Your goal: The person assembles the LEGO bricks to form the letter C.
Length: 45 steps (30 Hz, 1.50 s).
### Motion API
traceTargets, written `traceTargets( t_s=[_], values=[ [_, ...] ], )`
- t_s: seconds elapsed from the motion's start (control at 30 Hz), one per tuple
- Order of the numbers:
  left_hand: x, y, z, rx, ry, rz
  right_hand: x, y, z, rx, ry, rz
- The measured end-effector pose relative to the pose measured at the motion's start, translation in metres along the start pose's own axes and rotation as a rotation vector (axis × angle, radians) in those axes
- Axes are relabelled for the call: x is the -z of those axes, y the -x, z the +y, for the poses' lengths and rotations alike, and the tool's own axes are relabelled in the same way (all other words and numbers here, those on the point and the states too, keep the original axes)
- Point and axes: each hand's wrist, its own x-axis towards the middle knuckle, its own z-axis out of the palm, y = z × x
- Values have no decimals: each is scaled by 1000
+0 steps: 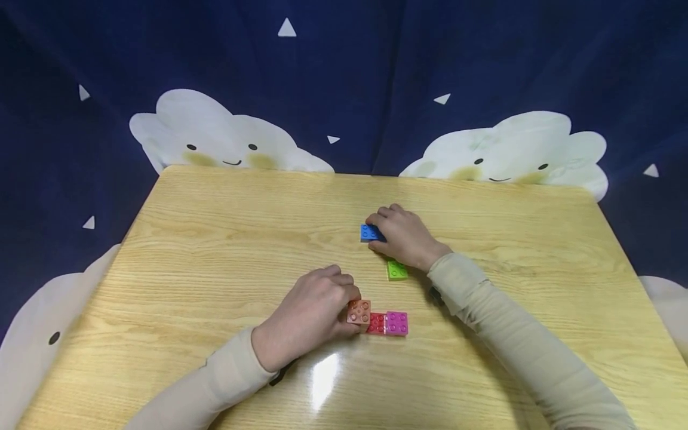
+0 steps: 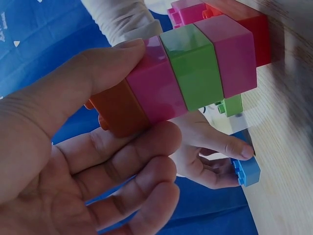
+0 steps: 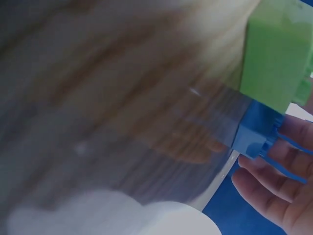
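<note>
My left hand [image 1: 317, 307] pinches the top of a short tower of toy building bricks, thumb on one side and fingers on the other. Its top is an orange brick [image 1: 359, 312]; below come a pink brick [image 2: 156, 81], a green brick [image 2: 193, 68] and another pink brick [image 2: 234, 58]. At the tower's foot lies a red brick [image 1: 377, 323], with a magenta brick [image 1: 398, 323] at its right end. Farther back, my right hand [image 1: 405, 236] grips a blue brick [image 1: 368, 232] between thumb and fingers, low at the table.
A loose lime green brick [image 1: 396, 271] lies on the wooden table [image 1: 226, 239], just under the right wrist and between the two hands. Behind the table's far edge hangs a dark blue curtain [image 1: 365, 77] printed with clouds.
</note>
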Motion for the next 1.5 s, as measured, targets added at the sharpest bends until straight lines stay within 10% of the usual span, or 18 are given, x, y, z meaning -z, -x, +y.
traceTargets(
  t_s=[0.8, 1.5],
  values=[
    [-1, 2, 0, 8, 14, 23, 33, 34, -13, 62, -165, 195],
    [-2, 1, 0, 18, 28, 17, 45, 84, -46, 307, -238, 284]
  ],
)
